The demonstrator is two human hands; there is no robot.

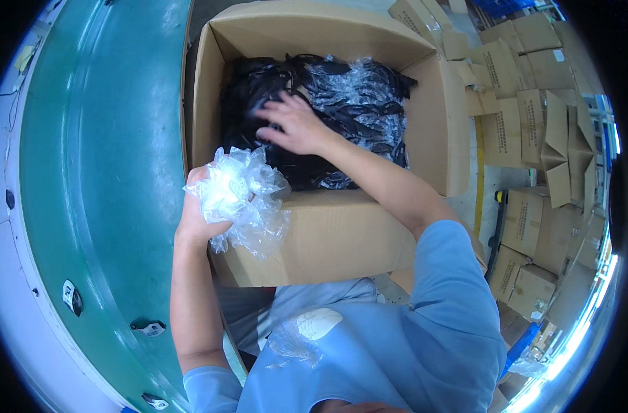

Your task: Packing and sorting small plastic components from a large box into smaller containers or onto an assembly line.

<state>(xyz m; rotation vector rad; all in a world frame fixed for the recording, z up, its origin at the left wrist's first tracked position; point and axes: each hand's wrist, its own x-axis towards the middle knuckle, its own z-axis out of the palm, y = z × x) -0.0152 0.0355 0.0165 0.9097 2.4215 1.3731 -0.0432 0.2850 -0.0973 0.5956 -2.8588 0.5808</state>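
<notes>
A large open cardboard box (pixel 321 237) stands in front of me. Inside it lie many thin black pieces (pixel 252 86), too tangled to name, some under clear plastic wrap (pixel 359 79). At the box's near left corner, my left hand (pixel 197 220) is closed round a bunch of crumpled clear plastic bags (pixel 238 189), which hides most of the fingers. My right hand (pixel 297 127) reaches into the box with its fingers spread, above the black pieces, and nothing shows in it. Whether its fingertips touch them I cannot tell; they are slightly blurred.
Left of the box runs a long green work surface (pixel 121 158). Small black-and-white pieces lie along it, one at its outer edge (pixel 71 297) and another nearer me (pixel 149 327). Folded and stacked cartons (pixel 503 131) fill the right side, beyond a yellow floor line (pixel 479 186).
</notes>
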